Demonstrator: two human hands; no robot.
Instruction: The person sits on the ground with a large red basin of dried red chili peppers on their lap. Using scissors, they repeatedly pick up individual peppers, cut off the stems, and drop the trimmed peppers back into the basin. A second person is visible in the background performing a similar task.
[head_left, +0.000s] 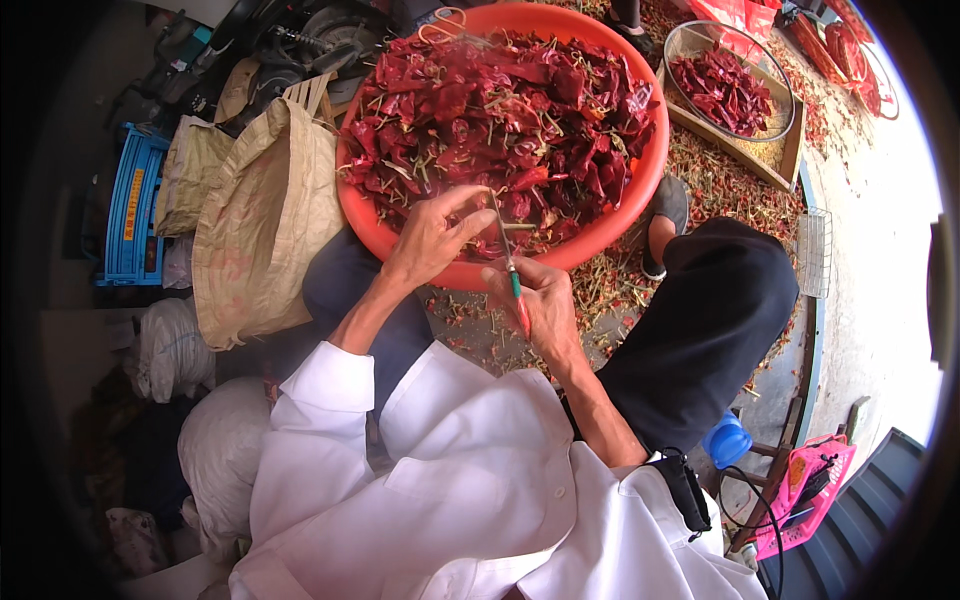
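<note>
A large orange-red plastic tub (658, 150) heaped with dried red chili peppers (480, 112) stands before me. My right hand (541, 304) grips the green and red handle of a slim metal tool (503, 234), possibly scissors, at the tub's near rim. The metal part points up over the peppers. Beside its tip is my left hand (435, 236), with thumb and forefinger nearly together; whether a pepper stem is between them I cannot tell. A short stem-like piece lies just right of the metal.
A wire-rimmed basket (787, 112) of chilies rests on a wooden tray (720, 136) at upper right. Woven sacks (262, 225) and a blue folding stool (127, 217) stand at left. Stem scraps litter the floor. A pink plastic basket (814, 487) sits at lower right.
</note>
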